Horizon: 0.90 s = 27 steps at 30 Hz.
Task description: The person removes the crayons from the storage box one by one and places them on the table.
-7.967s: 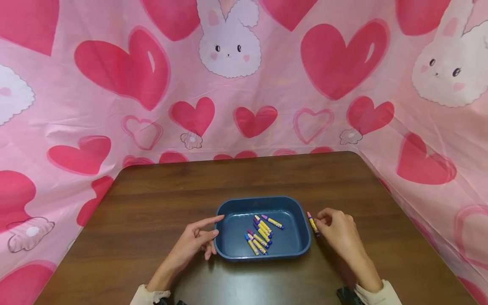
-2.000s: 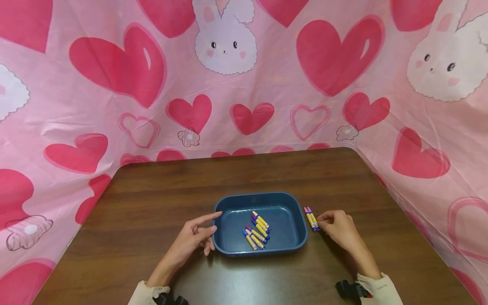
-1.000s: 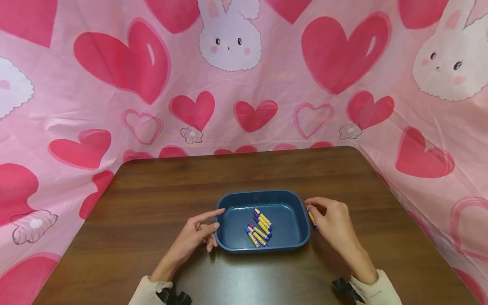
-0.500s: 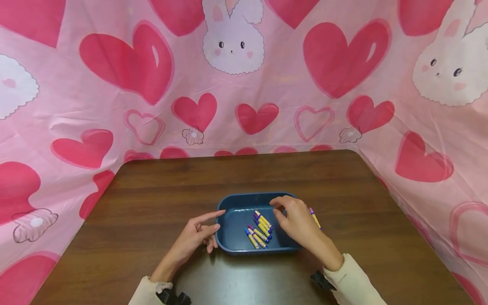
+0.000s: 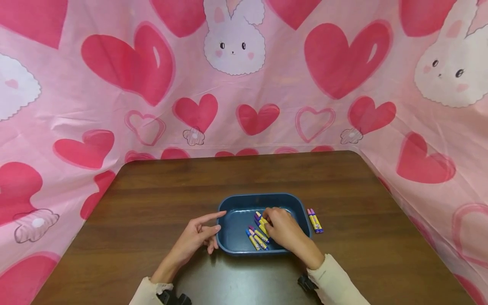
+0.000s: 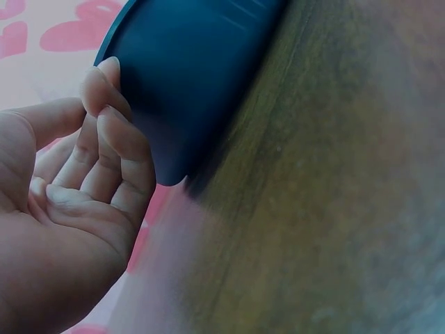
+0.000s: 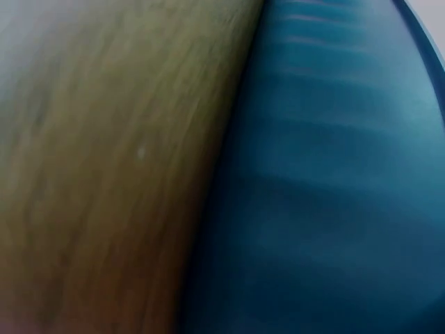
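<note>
Several crayons [image 5: 261, 239] with yellow wrappers and coloured tips lie inside a dark blue tray [image 5: 239, 197], in two loose groups. My right hand [image 5: 285, 230] is inside the tray, index finger and thumb bent down at the upper group; I cannot tell whether a crayon is between them. At the tray's left rim, my left hand [image 5: 190, 238] touches with a straight index finger and the thumb tip. The left wrist view shows that hand [image 6: 83, 181] palm up, its other fingers loosely bent beside the tray wall [image 6: 188, 76]. The right hand is outside its own wrist view.
Two crayons [image 5: 314, 221], with pink and purple tips, lie side by side on the brown wooden table [image 5: 183, 182], just right of the tray. Pink heart-patterned cloth [image 5: 244, 93] hangs behind and along both sides of the table.
My right hand has moved left from the two crayons beside the tray, over its right rim and down to the crayons inside. Since the oldest frame, the second crayon has joined the first outside. The left hand stays.
</note>
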Each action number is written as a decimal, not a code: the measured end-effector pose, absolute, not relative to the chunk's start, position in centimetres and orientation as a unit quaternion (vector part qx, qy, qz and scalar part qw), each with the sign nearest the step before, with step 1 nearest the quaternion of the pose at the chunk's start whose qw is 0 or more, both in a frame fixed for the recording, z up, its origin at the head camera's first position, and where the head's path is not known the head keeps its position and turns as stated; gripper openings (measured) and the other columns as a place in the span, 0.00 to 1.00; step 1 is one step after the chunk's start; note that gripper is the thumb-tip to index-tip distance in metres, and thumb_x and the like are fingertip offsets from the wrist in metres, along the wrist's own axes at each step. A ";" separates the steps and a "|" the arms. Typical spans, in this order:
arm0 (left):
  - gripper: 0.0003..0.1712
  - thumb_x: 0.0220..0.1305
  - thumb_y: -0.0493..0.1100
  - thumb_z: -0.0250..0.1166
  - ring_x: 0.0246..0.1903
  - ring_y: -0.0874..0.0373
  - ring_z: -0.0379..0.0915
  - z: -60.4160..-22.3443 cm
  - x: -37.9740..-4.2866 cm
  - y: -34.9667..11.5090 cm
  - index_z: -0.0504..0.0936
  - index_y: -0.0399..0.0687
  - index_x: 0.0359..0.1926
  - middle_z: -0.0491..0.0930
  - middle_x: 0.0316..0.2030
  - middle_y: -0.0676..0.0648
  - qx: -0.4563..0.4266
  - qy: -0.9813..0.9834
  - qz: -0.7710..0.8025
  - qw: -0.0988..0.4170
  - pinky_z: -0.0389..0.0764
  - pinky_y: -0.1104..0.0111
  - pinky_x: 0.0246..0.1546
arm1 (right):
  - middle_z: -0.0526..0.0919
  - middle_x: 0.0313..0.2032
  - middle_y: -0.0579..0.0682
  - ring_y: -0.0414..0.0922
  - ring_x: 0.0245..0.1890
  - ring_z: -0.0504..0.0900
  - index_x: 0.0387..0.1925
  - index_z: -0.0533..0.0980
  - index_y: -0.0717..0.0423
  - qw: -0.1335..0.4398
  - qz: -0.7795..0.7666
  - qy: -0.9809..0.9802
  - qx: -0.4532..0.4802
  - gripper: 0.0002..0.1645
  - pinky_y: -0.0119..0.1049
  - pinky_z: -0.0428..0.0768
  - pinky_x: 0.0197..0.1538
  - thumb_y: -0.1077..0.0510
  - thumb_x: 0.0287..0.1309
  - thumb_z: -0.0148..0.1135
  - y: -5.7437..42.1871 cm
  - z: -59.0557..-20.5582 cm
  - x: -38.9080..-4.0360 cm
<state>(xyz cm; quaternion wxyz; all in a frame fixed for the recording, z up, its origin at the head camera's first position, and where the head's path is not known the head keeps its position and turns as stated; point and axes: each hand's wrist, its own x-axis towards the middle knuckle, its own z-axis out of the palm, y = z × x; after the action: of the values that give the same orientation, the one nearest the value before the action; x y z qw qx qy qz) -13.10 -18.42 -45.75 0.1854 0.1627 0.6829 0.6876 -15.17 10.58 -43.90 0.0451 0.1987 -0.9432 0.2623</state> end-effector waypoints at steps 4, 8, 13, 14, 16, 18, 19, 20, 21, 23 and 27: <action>0.31 0.74 0.43 0.59 0.17 0.59 0.76 -45.7 -13.1 -18.5 0.64 0.37 0.72 0.83 0.21 0.45 0.163 0.684 0.688 0.181 0.81 0.69 0.23 | 0.82 0.31 0.50 0.43 0.31 0.76 0.37 0.83 0.62 0.044 0.263 -0.944 0.192 0.05 0.42 0.81 0.38 0.66 0.57 0.68 10.4 -43.9 -15.1; 0.31 0.74 0.42 0.59 0.16 0.59 0.76 -45.8 -13.1 -18.5 0.64 0.36 0.72 0.83 0.20 0.44 0.168 0.683 0.689 0.174 0.81 0.68 0.23 | 0.82 0.29 0.51 0.43 0.29 0.76 0.35 0.83 0.62 0.043 0.257 -0.948 0.182 0.04 0.42 0.82 0.37 0.67 0.56 0.67 10.3 -43.9 -15.2; 0.30 0.74 0.42 0.58 0.16 0.59 0.76 -45.9 -13.1 -18.5 0.64 0.36 0.72 0.82 0.20 0.45 0.174 0.679 0.693 0.171 0.81 0.67 0.22 | 0.77 0.25 0.48 0.43 0.27 0.72 0.31 0.82 0.61 0.039 0.251 -0.951 0.179 0.05 0.39 0.77 0.33 0.69 0.50 0.69 10.5 -44.0 -15.3; 0.30 0.74 0.42 0.58 0.16 0.59 0.76 -45.9 -13.1 -18.4 0.64 0.36 0.72 0.82 0.20 0.45 0.174 0.678 0.693 0.171 0.81 0.67 0.23 | 0.76 0.24 0.48 0.43 0.27 0.72 0.30 0.81 0.61 0.040 0.249 -0.951 0.181 0.06 0.39 0.76 0.32 0.70 0.48 0.69 10.5 -44.0 -15.3; 0.30 0.74 0.42 0.58 0.16 0.59 0.76 -45.9 -13.2 -18.4 0.64 0.36 0.72 0.82 0.20 0.45 0.173 0.678 0.693 0.173 0.81 0.68 0.23 | 0.74 0.24 0.47 0.43 0.27 0.70 0.29 0.80 0.61 0.036 0.249 -0.951 0.182 0.07 0.39 0.74 0.31 0.71 0.45 0.69 10.6 -44.1 -15.3; 0.30 0.74 0.42 0.58 0.17 0.59 0.76 -45.9 -13.2 -18.3 0.64 0.36 0.72 0.82 0.20 0.44 0.172 0.679 0.693 0.173 0.81 0.68 0.23 | 0.73 0.23 0.47 0.44 0.27 0.69 0.27 0.79 0.60 0.036 0.247 -0.951 0.183 0.07 0.39 0.72 0.31 0.71 0.44 0.69 10.6 -44.1 -15.3; 0.30 0.74 0.42 0.58 0.17 0.59 0.76 -45.9 -13.2 -18.3 0.64 0.36 0.72 0.83 0.20 0.44 0.172 0.680 0.692 0.174 0.81 0.68 0.23 | 0.72 0.23 0.47 0.44 0.27 0.69 0.26 0.79 0.60 0.035 0.248 -0.951 0.181 0.07 0.38 0.72 0.31 0.70 0.44 0.69 10.7 -44.1 -15.2; 0.30 0.74 0.42 0.58 0.17 0.59 0.76 -45.9 -13.2 -18.3 0.64 0.36 0.72 0.83 0.20 0.44 0.171 0.681 0.690 0.174 0.81 0.68 0.23 | 0.72 0.23 0.47 0.44 0.26 0.69 0.25 0.79 0.59 0.037 0.249 -0.951 0.182 0.07 0.38 0.71 0.31 0.70 0.45 0.69 10.7 -44.1 -15.2; 0.30 0.74 0.42 0.58 0.17 0.59 0.76 -45.9 -13.2 -18.3 0.64 0.36 0.72 0.83 0.21 0.44 0.171 0.682 0.689 0.174 0.81 0.68 0.23 | 0.72 0.23 0.47 0.43 0.26 0.69 0.25 0.79 0.59 0.034 0.252 -0.951 0.178 0.06 0.38 0.71 0.30 0.69 0.46 0.69 10.7 -44.1 -15.2; 0.31 0.74 0.43 0.59 0.17 0.58 0.76 -45.9 -13.2 -18.2 0.64 0.37 0.72 0.83 0.21 0.43 0.169 0.686 0.686 0.175 0.81 0.68 0.23 | 0.73 0.22 0.47 0.43 0.25 0.69 0.25 0.79 0.58 0.031 0.256 -0.950 0.173 0.06 0.36 0.71 0.29 0.68 0.49 0.70 10.7 -44.1 -15.2; 0.31 0.74 0.43 0.59 0.17 0.58 0.76 -45.9 -13.1 -18.2 0.65 0.37 0.72 0.83 0.21 0.43 0.166 0.689 0.683 0.176 0.82 0.68 0.24 | 0.74 0.21 0.46 0.42 0.24 0.69 0.25 0.79 0.58 0.025 0.263 -0.950 0.164 0.07 0.34 0.71 0.28 0.67 0.53 0.70 10.7 -44.0 -15.1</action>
<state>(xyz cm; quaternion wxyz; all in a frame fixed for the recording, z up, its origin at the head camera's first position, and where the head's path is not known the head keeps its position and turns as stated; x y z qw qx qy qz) -13.14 -18.22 -45.88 0.1761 0.1663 0.6890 0.6831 -15.10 10.74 -44.00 0.0254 0.1641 -0.9504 0.2629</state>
